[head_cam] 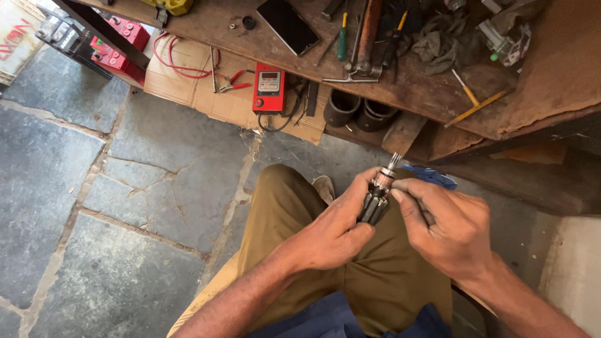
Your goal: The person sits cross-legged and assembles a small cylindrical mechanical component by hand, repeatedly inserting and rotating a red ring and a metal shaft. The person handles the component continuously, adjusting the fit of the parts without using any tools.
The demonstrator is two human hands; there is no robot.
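A small motor rotor (377, 195), dark slotted iron body with a coppery collar and a thin bright steel shaft at its top, stands tilted slightly right, held above the lap, near the middle of the scene.

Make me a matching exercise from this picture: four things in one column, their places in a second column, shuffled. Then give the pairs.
Things:
1. motor armature
2. red meter box
3. dark phone
4. green-handled screwdriver

Places:
A. flat on the workbench top, near its far edge
B. on cardboard on the floor
C. held between the left hand and right hand, over the lap
D. on the bench, beside a hammer

Pairs: 1-C, 2-B, 3-A, 4-D
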